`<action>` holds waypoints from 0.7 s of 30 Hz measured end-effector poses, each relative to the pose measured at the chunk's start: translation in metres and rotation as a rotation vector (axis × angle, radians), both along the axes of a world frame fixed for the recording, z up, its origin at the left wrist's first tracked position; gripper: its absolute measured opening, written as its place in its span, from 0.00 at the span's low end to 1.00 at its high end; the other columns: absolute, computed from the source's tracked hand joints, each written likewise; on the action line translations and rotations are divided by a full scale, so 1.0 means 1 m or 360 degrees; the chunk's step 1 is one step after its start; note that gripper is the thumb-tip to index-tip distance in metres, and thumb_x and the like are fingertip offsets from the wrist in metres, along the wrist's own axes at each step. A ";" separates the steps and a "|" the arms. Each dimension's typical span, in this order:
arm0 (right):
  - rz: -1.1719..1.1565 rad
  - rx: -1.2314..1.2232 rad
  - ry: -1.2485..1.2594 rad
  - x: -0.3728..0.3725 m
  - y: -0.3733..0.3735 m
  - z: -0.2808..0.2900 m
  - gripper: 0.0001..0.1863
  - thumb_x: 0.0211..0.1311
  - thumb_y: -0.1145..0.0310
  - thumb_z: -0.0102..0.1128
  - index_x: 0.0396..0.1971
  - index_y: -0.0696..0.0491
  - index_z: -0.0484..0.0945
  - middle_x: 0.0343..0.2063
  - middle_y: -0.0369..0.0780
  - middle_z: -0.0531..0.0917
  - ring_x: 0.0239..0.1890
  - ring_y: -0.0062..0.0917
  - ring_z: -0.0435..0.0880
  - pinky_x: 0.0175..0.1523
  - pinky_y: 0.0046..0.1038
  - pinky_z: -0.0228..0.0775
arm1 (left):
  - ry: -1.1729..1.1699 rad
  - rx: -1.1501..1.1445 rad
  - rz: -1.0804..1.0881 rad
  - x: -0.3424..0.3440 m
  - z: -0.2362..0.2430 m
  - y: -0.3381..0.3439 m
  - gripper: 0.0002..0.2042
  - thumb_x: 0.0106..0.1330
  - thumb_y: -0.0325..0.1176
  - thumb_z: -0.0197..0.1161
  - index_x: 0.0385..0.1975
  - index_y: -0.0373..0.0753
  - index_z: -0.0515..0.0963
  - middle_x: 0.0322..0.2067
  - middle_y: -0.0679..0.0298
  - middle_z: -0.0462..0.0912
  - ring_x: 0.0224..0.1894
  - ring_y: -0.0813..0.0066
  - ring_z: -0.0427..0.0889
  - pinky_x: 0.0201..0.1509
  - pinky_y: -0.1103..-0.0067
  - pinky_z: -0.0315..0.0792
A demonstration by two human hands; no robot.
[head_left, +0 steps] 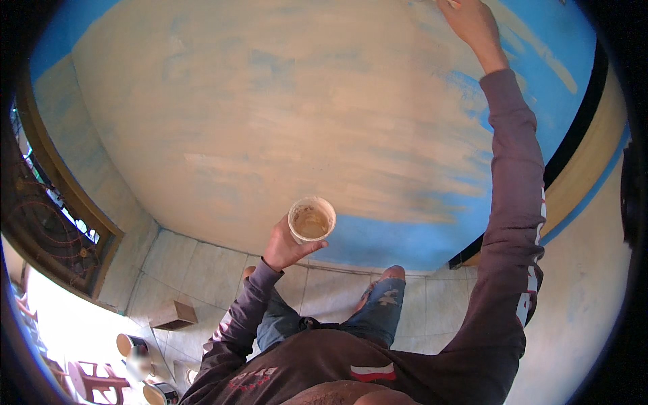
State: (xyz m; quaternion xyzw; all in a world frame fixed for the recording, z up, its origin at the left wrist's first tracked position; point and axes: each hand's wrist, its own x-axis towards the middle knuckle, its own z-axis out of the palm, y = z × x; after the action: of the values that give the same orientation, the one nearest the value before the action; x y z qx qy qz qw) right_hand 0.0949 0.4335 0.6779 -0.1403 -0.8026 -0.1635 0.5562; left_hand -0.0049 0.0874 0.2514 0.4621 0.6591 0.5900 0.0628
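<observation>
My left hand (287, 246) is wrapped round a white plastic tub (310, 202), held upright at waist height in front of me. Cream paint lies in the tub, with smears up its inside. High at the upper right, my right hand (471, 25) is raised against the wall, its fingers closed. A bit of something pale shows between them, but the frame's top edge cuts it off. The wall (236, 128) before me is mostly coated in streaky cream. Bright blue paint (398, 244) shows along its lower part and right side.
Left stands a brown-framed window (108, 260) with a dark grille. On the tiled floor (202, 270) are a wooden box (173, 315), several paint buckets (158, 393) and a reddish plastic chair (98, 381). A black upright strip (577, 128) edges the wall at right.
</observation>
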 end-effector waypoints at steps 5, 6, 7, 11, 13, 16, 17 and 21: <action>0.0344 -0.0355 0.0155 0.030 -0.018 -0.011 0.16 0.64 0.60 0.65 0.34 0.61 0.88 0.28 0.52 0.87 0.30 0.45 0.86 0.38 0.39 0.76 | 0.0071 -0.0011 -0.0012 0.000 0.008 0.001 0.41 0.48 0.44 0.85 0.61 0.31 0.73 0.53 0.53 0.84 0.56 0.61 0.84 0.60 0.68 0.78; 0.0426 -0.0280 0.0128 0.027 -0.018 -0.013 0.16 0.64 0.60 0.65 0.35 0.61 0.87 0.28 0.52 0.87 0.31 0.44 0.87 0.38 0.39 0.76 | 0.0074 -0.0024 -0.0021 0.001 0.011 0.002 0.41 0.48 0.44 0.85 0.61 0.31 0.73 0.53 0.53 0.84 0.56 0.61 0.84 0.60 0.68 0.78; 0.0510 -0.0205 0.0100 0.018 -0.014 -0.018 0.16 0.64 0.60 0.65 0.35 0.61 0.87 0.28 0.51 0.87 0.31 0.44 0.87 0.38 0.38 0.76 | 0.0077 -0.0036 -0.0029 0.002 0.014 0.002 0.41 0.48 0.44 0.85 0.61 0.31 0.73 0.53 0.53 0.84 0.56 0.61 0.84 0.60 0.68 0.78; 0.0604 -0.0083 0.0017 -0.021 -0.022 -0.028 0.16 0.65 0.60 0.65 0.36 0.60 0.87 0.29 0.51 0.87 0.31 0.44 0.87 0.37 0.37 0.76 | 0.0086 -0.0005 -0.0034 0.000 0.010 0.004 0.41 0.48 0.44 0.85 0.61 0.32 0.73 0.52 0.53 0.85 0.55 0.61 0.85 0.59 0.68 0.78; 0.0447 -0.0063 -0.0012 -0.023 -0.021 -0.025 0.15 0.65 0.60 0.65 0.35 0.59 0.87 0.30 0.51 0.87 0.32 0.45 0.87 0.37 0.38 0.76 | 0.0053 -0.0033 -0.0068 0.000 0.010 0.005 0.42 0.48 0.44 0.85 0.61 0.32 0.73 0.52 0.53 0.84 0.56 0.61 0.84 0.59 0.68 0.78; 0.0372 -0.0077 0.0062 -0.017 -0.004 -0.024 0.15 0.66 0.60 0.64 0.32 0.59 0.87 0.28 0.48 0.87 0.29 0.40 0.86 0.34 0.37 0.74 | 0.0080 -0.0074 -0.0014 0.001 0.010 0.002 0.42 0.48 0.44 0.86 0.61 0.31 0.73 0.52 0.53 0.84 0.56 0.61 0.84 0.59 0.69 0.78; 0.0371 -0.0090 0.0102 -0.010 0.009 -0.024 0.15 0.67 0.60 0.64 0.31 0.59 0.87 0.26 0.46 0.88 0.27 0.38 0.86 0.33 0.36 0.73 | 0.0099 -0.0087 0.0018 0.002 0.011 0.000 0.42 0.48 0.44 0.86 0.61 0.31 0.73 0.53 0.53 0.84 0.56 0.61 0.84 0.59 0.69 0.78; 0.0055 0.0113 -0.0009 0.041 0.081 -0.025 0.27 0.70 0.43 0.59 0.45 0.53 0.88 0.36 0.43 0.88 0.37 0.37 0.87 0.43 0.33 0.76 | 0.0023 -0.0032 -0.0069 0.001 0.004 0.001 0.41 0.48 0.43 0.86 0.60 0.31 0.73 0.53 0.54 0.84 0.56 0.63 0.84 0.59 0.69 0.78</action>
State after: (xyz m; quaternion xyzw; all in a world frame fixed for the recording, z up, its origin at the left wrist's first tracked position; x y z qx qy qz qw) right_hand 0.1363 0.5144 0.6533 -0.1062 -0.8001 -0.1827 0.5614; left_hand -0.0035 0.0880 0.2554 0.4799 0.6552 0.5786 0.0755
